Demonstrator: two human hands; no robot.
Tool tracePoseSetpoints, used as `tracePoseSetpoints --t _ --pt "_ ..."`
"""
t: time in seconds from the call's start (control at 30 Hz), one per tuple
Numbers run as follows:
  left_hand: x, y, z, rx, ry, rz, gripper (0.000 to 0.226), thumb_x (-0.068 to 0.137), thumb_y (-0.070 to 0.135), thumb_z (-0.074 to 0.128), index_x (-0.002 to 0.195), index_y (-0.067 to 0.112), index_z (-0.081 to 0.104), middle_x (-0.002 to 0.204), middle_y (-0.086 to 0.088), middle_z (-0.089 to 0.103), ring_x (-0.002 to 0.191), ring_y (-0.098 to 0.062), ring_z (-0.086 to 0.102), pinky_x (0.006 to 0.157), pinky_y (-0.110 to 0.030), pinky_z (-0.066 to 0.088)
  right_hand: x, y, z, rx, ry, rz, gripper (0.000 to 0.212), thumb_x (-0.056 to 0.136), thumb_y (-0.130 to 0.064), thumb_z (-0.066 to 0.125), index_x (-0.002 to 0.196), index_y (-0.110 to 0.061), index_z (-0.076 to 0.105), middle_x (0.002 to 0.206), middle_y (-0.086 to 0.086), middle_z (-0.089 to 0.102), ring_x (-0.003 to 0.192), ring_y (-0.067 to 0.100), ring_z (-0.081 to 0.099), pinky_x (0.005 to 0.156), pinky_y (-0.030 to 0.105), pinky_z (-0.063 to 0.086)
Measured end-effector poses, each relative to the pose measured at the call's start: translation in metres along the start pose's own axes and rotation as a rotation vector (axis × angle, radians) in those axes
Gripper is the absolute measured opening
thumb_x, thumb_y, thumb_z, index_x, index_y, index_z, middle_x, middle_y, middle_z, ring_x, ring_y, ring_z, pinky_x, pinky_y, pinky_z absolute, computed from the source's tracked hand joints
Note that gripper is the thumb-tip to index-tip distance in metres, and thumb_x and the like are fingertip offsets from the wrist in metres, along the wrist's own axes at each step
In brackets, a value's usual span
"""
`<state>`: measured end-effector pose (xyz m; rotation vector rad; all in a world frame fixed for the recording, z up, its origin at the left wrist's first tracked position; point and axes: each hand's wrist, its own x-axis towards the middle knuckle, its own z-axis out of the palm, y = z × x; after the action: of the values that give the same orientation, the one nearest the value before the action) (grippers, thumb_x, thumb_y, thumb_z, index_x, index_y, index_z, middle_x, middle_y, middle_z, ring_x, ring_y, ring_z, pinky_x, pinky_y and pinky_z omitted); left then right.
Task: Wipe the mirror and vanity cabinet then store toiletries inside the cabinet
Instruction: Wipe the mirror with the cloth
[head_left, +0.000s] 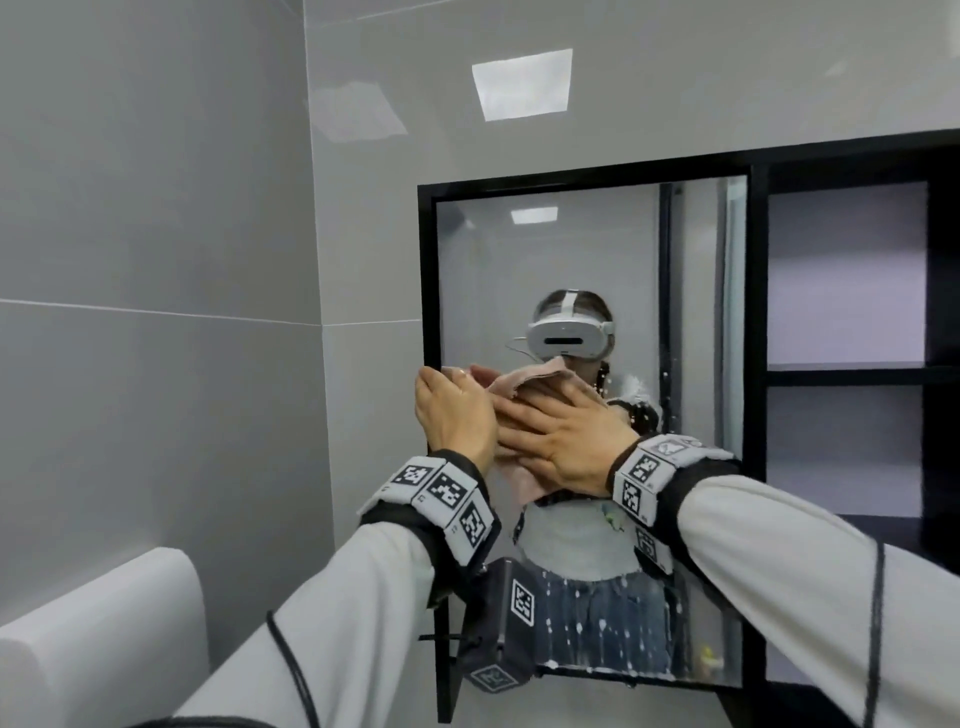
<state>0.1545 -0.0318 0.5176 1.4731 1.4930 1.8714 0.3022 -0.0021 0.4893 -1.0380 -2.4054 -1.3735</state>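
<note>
A black-framed mirror door (675, 291) of the vanity cabinet hangs on the grey tiled wall, with water streaks low on the glass. A pinkish cloth (524, 382) lies flat against the glass at mid height on its left side. My right hand (561, 441) presses on the cloth with straight, spread fingers. My left hand (454, 410) grips the mirror door's left edge, fingers curled round the frame. Both wrists wear bands with printed markers.
To the right of the mirror the black cabinet (847, 374) shows open shelves with a grey back. A white rounded fixture (104, 623) sits at the lower left. A small black marker cube (501, 639) hangs by the mirror's lower left corner.
</note>
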Motion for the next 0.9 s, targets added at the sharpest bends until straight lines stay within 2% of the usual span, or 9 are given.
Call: tracePoseSetpoints --t 0.07,0.17,0.2,0.4,0.47,0.57,0.63,0.73,0.9 --pt "-0.001 -0.004 -0.002 0.016 -0.032 -0.010 0.049 0.100 0.023 0.023 0.143 -0.002 0.026 0.152 -0.018 0.026 0.140 -0.031 0.026 0.117 -0.043 0.021 0.005 0.034 -0.012 0.008 0.061 0.075 0.055 0.098 -0.049 0.018 0.137 -0.044 -0.019 0.143 -0.017 -0.033 0.139 0.018 -0.027 0.104 0.038 -0.035" --pt "-0.002 -0.008 -0.001 0.026 -0.047 0.001 0.053 0.100 0.026 0.025 0.148 0.006 0.017 0.156 -0.013 0.017 0.144 -0.028 0.020 0.119 -0.043 0.019 0.006 0.073 -0.035 -0.020 0.145 0.338 0.055 0.096 -0.051 0.016 0.144 -0.041 -0.009 0.149 -0.012 -0.024 0.146 0.022 0.005 0.114 0.044 -0.008" --pt "-0.002 -0.009 -0.001 0.037 -0.035 0.008 0.053 0.100 0.026 0.026 0.149 0.006 0.017 0.156 -0.012 0.017 0.144 -0.027 0.019 0.119 -0.043 0.019 0.002 0.072 -0.036 -0.019 0.152 0.369 0.056 0.096 -0.052 0.018 0.146 -0.039 -0.006 0.150 -0.011 -0.021 0.145 0.023 0.009 0.114 0.045 -0.006" --pt "-0.008 -0.019 0.004 0.075 0.002 -0.010 0.048 0.098 0.025 0.032 0.141 0.003 0.029 0.150 -0.015 0.026 0.139 -0.031 0.027 0.115 -0.046 0.025 -0.051 0.021 -0.001 -0.014 -0.074 0.120 0.055 0.098 -0.052 0.015 0.139 -0.044 -0.020 0.148 -0.013 -0.031 0.144 0.021 -0.018 0.104 0.043 -0.032" --pt "-0.009 -0.019 0.006 0.080 0.009 -0.025 0.049 0.098 0.025 0.033 0.142 0.002 0.027 0.151 -0.015 0.025 0.140 -0.031 0.025 0.116 -0.047 0.025 -0.043 0.050 -0.010 -0.046 -0.037 0.129 0.054 0.096 -0.053 0.013 0.138 -0.045 -0.021 0.147 -0.014 -0.032 0.144 0.020 -0.017 0.106 0.046 -0.027" --pt "-0.012 -0.018 0.012 0.080 0.026 -0.038 0.056 0.099 0.026 0.033 0.148 0.005 0.015 0.156 -0.012 0.014 0.144 -0.029 0.015 0.119 -0.044 0.018 -0.025 0.085 -0.032 -0.014 0.060 0.351 0.056 0.097 -0.052 0.015 0.141 -0.043 -0.017 0.150 -0.011 -0.027 0.146 0.022 -0.003 0.114 0.048 -0.011" --pt "-0.015 -0.017 0.016 0.082 0.038 -0.047 0.061 0.100 0.027 0.032 0.150 0.007 0.005 0.158 -0.009 0.006 0.146 -0.027 0.006 0.120 -0.040 0.011 -0.024 0.072 -0.030 0.019 0.082 0.431 0.057 0.096 -0.053 0.015 0.144 -0.042 -0.015 0.153 -0.010 -0.025 0.146 0.022 0.000 0.113 0.049 -0.012" --pt "-0.017 -0.017 0.019 0.065 0.041 -0.056 0.063 0.100 0.027 0.032 0.150 0.006 0.001 0.159 -0.008 0.002 0.147 -0.025 0.002 0.120 -0.038 0.007 -0.045 0.027 -0.005 0.015 -0.015 0.320 0.058 0.097 -0.052 0.013 0.142 -0.041 -0.022 0.147 -0.009 -0.036 0.145 0.023 -0.016 0.109 0.049 -0.023" --pt "-0.017 -0.021 0.016 0.090 0.025 -0.043 0.061 0.100 0.027 0.031 0.150 0.006 0.003 0.159 -0.009 0.004 0.147 -0.026 0.004 0.121 -0.038 0.009 -0.058 0.072 -0.017 -0.016 -0.064 0.198 0.055 0.097 -0.052 0.013 0.141 -0.042 -0.017 0.146 -0.012 -0.033 0.144 0.018 -0.016 0.114 0.051 -0.012"
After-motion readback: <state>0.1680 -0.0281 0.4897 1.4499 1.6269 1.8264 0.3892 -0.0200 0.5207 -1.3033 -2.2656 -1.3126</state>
